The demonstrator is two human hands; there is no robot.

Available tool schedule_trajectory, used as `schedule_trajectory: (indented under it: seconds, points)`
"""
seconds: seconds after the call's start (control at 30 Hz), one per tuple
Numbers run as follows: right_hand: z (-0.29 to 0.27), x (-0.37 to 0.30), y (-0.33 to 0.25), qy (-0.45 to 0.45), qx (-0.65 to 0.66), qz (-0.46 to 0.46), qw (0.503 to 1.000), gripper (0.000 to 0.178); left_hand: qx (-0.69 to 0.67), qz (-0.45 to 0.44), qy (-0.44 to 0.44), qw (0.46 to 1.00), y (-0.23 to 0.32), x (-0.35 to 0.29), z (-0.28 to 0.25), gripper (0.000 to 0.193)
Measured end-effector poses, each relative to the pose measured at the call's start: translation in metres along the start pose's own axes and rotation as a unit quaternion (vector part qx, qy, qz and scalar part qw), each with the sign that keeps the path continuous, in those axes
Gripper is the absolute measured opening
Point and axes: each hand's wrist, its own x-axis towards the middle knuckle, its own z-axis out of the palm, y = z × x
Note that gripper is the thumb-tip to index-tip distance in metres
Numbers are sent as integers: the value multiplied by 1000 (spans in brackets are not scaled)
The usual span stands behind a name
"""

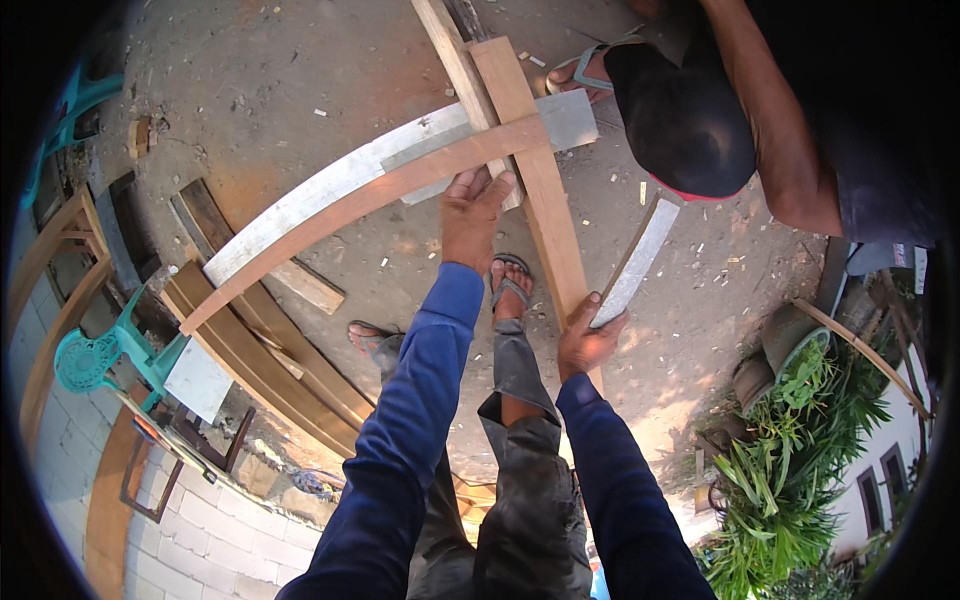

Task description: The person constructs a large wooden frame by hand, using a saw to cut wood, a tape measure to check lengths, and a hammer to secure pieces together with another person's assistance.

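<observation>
Left hand lies spread on the crossed boards at twelve o'clock; right hand grips a metal strip at two. Boards sit aligned, no fastening visible yet.

Bright daylight, soft shadows, sharp centre, strong fisheye bending, dark rim.

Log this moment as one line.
left hand: pressing on curved plank | right hand: holding grey strip, against straight plank | other person: crouched opposite
</observation>
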Motion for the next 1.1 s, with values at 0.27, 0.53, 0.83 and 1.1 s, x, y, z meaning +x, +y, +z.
schedule_trajectory:
  seconds: [0.27, 0.53, 0.83, 1.1]
  points:
    - [1, -3, 5, 0, -17, 0, 1000, 58, 57, 119, 56, 990, -11, -6, 13, 46]
    - [-1, 1, 8, -19, -48, 18, 999, 62, 108, 59, 117, 985, -14, -14, 32, 68]
    - [-11, 1, 2, -49, -50, 7, 998, 69, 171, -126, -1, 977, -6, -99, -37, 99]
    - [-126, -63, 40, -104, -78, 11, 991, 61, 566, -203, -78, 795, 20, -423, -275, 76]
